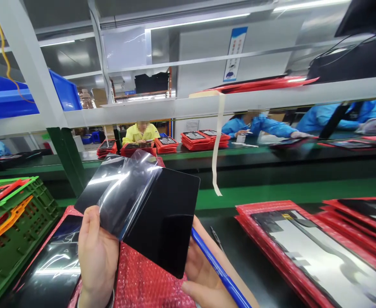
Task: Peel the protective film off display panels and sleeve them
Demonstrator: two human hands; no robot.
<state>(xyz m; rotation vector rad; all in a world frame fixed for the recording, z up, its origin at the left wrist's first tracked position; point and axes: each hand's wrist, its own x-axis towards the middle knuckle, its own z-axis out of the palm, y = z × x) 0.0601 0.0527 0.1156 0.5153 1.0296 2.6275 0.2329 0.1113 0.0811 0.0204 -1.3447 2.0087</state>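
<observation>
film [123, 192] is half peeled off the black panel [165, 222]; your left hand [96, 256] pinches it, your right hand [204, 273] grips panel and blue pen [220, 269]. next, peel steadily.

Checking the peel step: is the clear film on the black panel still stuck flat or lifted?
Lifted. The clear film curls up off the black panel on its left side, held by the left hand.

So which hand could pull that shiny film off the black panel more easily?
Probably the left hand: its thumb already rests on the clear film half lifted from the black panel. The right hand supports the panel from underneath and also holds a blue pen.
</observation>
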